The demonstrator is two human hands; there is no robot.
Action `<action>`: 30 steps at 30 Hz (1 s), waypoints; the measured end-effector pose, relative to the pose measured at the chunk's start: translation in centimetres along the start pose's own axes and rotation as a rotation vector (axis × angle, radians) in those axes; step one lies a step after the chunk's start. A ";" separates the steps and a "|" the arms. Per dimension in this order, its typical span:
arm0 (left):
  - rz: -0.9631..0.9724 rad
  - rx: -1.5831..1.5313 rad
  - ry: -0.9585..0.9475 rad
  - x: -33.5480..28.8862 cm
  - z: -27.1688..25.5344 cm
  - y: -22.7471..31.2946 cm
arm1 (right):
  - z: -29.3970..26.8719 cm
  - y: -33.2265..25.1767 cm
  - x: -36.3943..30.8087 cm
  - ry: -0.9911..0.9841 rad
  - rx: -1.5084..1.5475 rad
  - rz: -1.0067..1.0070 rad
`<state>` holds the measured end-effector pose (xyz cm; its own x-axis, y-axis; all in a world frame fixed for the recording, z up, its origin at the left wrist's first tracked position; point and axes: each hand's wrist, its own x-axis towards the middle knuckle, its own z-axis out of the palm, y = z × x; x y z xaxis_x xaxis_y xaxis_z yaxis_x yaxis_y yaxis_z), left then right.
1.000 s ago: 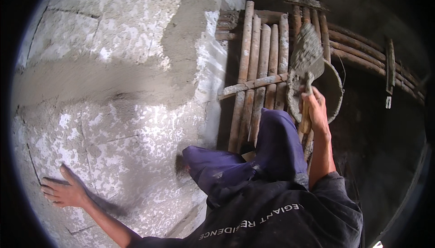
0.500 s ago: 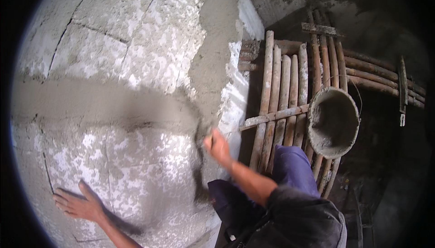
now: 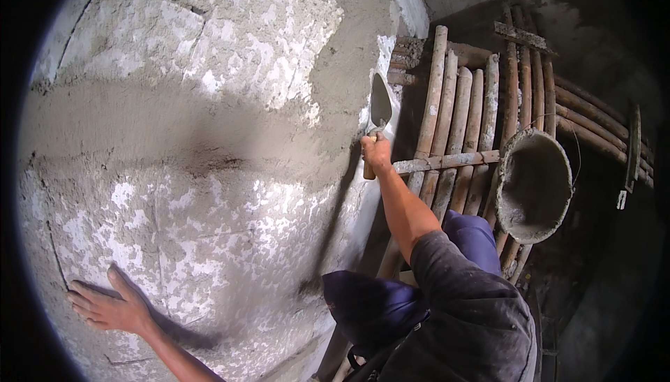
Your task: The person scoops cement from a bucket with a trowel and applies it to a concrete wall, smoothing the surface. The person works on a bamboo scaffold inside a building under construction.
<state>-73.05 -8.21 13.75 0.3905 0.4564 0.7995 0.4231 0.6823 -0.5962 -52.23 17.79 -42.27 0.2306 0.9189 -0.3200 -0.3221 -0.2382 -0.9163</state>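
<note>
The wall (image 3: 174,172) is rough and matt, with grey cement plaster in wide bands and chalky white patches between them. The trowel (image 3: 380,106) has a thin metal blade, dull grey, and a wooden handle. The scaffold poles (image 3: 460,116) look like bamboo, dry and smooth, pale brown. The bucket (image 3: 534,186) is coated with crusty grey mortar. The trousers (image 3: 391,298) are soft blue cloth, the sleeve (image 3: 474,298) dark dusty cloth.

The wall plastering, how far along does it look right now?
Done: a grey mortar band runs across the wall, with a vertical strip near the corner. In hand: the right hand presses a trowel against that strip's edge, while the left hand lies flat on the wall. Left: the white-speckled areas above and below the band look bare. A mortar bucket sits on the pole scaffold.
</note>
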 end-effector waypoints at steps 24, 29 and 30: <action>-0.018 0.010 -0.060 -0.6 -0.9 -1.4 | -11.5 -20.9 -19.5 0.310 0.313 -0.258; -0.035 -0.052 -0.032 0.6 -1.4 -0.4 | -8.0 -14.9 -15.7 0.485 -0.095 -0.543; -0.052 -0.085 -0.034 0.0 -0.8 1.4 | -7.2 -8.8 -15.2 0.134 0.154 -0.199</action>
<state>-71.76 -7.72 12.81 0.3390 0.4414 0.8308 0.5109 0.6552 -0.5565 -46.29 3.70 -31.05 0.4191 0.8908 -0.1755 -0.3912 0.0027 -0.9203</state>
